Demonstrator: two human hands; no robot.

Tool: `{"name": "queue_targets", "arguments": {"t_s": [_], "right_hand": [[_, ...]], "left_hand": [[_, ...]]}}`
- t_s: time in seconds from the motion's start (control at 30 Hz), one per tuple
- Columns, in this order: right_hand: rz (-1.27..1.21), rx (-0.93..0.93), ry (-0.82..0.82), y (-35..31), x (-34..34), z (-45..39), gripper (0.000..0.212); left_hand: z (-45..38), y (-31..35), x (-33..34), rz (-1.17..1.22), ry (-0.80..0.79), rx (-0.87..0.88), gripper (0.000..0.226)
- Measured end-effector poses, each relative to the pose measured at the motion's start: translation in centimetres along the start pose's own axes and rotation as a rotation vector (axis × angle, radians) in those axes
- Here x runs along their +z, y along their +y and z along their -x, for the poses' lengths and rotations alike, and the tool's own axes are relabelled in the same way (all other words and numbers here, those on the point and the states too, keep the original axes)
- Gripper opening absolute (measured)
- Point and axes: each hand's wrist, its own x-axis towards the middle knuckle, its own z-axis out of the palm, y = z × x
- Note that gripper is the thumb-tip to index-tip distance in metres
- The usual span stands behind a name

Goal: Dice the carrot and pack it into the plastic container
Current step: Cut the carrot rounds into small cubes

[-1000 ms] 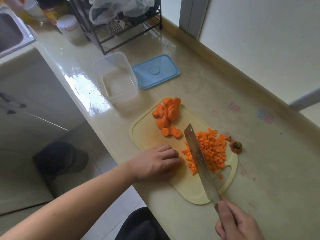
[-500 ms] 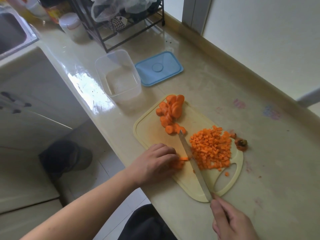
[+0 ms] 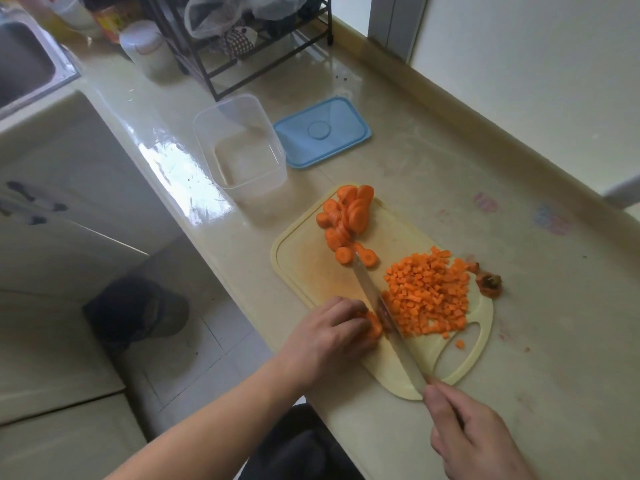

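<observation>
A pale yellow cutting board (image 3: 304, 265) lies on the counter. Carrot rounds (image 3: 346, 220) are heaped at its far end, and a pile of diced carrot (image 3: 427, 292) covers its right side. My left hand (image 3: 329, 336) holds a few carrot pieces (image 3: 374, 325) down on the board with curled fingers. My right hand (image 3: 474, 438) grips the handle of a knife (image 3: 384, 317), whose blade stands on the board just right of those pieces. The clear plastic container (image 3: 242, 147) sits beyond the board with nothing in it.
A blue lid (image 3: 322, 131) lies right of the container. The carrot's stem end (image 3: 489, 284) sits on the counter off the board's right edge. A black wire rack (image 3: 242, 46), a white jar (image 3: 147, 46) and a sink (image 3: 24, 60) are at the back.
The knife came down from a raised tilt to the board beside my left hand and slid closer to the pieces. The diced pile and rounds stayed put.
</observation>
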Motion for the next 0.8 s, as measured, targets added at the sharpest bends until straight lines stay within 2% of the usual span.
{"name": "queue_targets", "arguments": {"t_s": [0.17, 0.4, 0.6, 0.67, 0.73, 0.8], "right_hand": [[0.000, 0.000, -0.070, -0.1, -1.4, 0.0, 0.025], [0.001, -0.023, -0.027, -0.6, -1.2, 0.6, 0.048], [0.035, -0.023, -0.027, -1.0, -1.2, 1.8, 0.052], [0.052, -0.034, 0.007, -1.1, -1.2, 2.1, 0.052], [0.073, -0.030, 0.034, -0.6, -1.1, 2.4, 0.040], [0.104, -0.047, 0.050, -0.1, -1.1, 2.3, 0.046]], "left_hand": [[-0.3, 0.0, -0.1, -0.002, -0.043, 0.061, 0.020], [0.1, 0.1, -0.6, -0.091, -0.047, 0.120, 0.025], [0.5, -0.7, 0.0, -0.030, -0.167, 0.176, 0.020], [0.7, -0.8, 0.0, -0.011, -0.166, 0.159, 0.025], [0.7, -0.7, 0.1, -0.003, -0.149, 0.146, 0.026], [0.7, -0.6, 0.1, -0.002, -0.136, 0.137, 0.023]]}}
